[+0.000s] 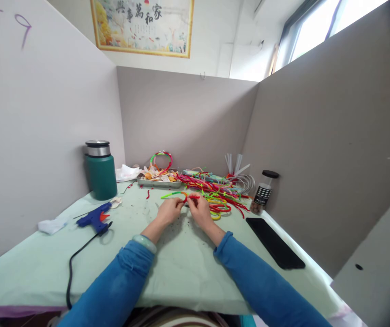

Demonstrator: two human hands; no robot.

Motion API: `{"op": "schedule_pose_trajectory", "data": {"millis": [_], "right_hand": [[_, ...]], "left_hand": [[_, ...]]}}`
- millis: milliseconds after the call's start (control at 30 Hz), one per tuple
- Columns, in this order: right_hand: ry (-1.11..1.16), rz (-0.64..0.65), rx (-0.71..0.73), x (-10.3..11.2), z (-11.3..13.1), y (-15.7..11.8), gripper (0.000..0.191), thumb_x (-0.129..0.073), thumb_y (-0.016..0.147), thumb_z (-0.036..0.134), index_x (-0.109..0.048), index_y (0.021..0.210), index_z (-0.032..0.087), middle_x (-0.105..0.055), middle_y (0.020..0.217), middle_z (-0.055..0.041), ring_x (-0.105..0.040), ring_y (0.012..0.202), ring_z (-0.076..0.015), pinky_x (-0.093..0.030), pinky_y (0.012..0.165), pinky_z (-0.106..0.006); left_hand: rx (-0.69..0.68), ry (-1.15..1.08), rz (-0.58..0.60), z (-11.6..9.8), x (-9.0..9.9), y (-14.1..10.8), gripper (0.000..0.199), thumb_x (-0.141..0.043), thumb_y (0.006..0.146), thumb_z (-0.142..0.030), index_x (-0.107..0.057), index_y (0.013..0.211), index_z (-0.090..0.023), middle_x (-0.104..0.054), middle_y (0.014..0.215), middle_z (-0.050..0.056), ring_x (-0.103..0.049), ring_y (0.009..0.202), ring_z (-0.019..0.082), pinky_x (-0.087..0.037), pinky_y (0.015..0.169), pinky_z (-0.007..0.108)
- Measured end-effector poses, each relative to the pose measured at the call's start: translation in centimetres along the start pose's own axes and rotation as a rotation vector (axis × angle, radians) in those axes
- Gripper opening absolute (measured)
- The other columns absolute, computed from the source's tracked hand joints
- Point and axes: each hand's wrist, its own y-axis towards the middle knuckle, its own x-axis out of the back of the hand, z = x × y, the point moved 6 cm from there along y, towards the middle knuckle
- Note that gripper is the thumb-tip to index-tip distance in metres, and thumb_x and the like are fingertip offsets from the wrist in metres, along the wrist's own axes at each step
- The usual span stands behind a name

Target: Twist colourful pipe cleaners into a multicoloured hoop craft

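Note:
Both hands are close together over the middle of the table [181, 263]. My left hand [169, 211] pinches a pipe cleaner [172, 194] whose green and orange length sticks out to the left. My right hand [200, 211] is closed on its red end, with the fingertips nearly touching those of the left. A small dark thing shows between the fingers, too small to name. Just behind and right of the hands lies a heap of red, yellow and green pipe cleaners [218, 186].
A blue glue gun [94, 219] with a black cord lies left, near a green bottle [101, 177]. A metal tray [159, 182] of small pieces stands behind, a multicoloured ring [161, 162] on it. Right are a jar [263, 193] and black slab [274, 243]. Partitions [188, 118] enclose the table.

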Motion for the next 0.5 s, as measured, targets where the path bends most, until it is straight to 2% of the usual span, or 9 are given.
{"op": "schedule_pose_trajectory", "data": {"millis": [200, 400, 500], "right_hand": [[0.088, 0.021, 0.000, 0.1, 0.7, -0.2, 0.012, -0.048, 0.083, 0.027, -0.058, 0.083, 0.021, -0.060, 0.079, -0.0027, -0.054, 0.072, -0.0166, -0.041, 0.066, -0.027], [-0.023, 0.148, 0.170, -0.3, 1.9, -0.5, 0.012, -0.047, 0.082, 0.021, -0.059, 0.085, 0.021, -0.059, 0.079, -0.0035, -0.053, 0.074, -0.0171, -0.040, 0.069, -0.028], [-0.066, 0.178, 0.205, -0.4, 1.7, -0.5, 0.013, -0.046, 0.081, 0.018, -0.059, 0.085, 0.020, -0.058, 0.080, -0.0041, -0.053, 0.075, -0.0174, -0.040, 0.070, -0.027]], "left_hand": [[0.088, -0.062, -0.068, 0.6, 0.7, 0.4, 0.027, -0.042, 0.084, -0.025, -0.067, 0.079, -0.016, -0.066, 0.073, 0.004, -0.057, 0.070, 0.015, -0.038, 0.062, 0.024], [0.119, -0.240, -0.158, 1.0, 1.6, 0.5, 0.025, -0.042, 0.080, -0.025, -0.062, 0.068, -0.017, -0.057, 0.059, -0.001, -0.051, 0.059, 0.013, -0.036, 0.057, 0.023], [0.119, -0.294, -0.177, 1.3, 1.6, 0.5, 0.025, -0.043, 0.079, -0.027, -0.064, 0.073, -0.016, -0.057, 0.060, -0.001, -0.051, 0.059, 0.012, -0.037, 0.056, 0.022]]}}
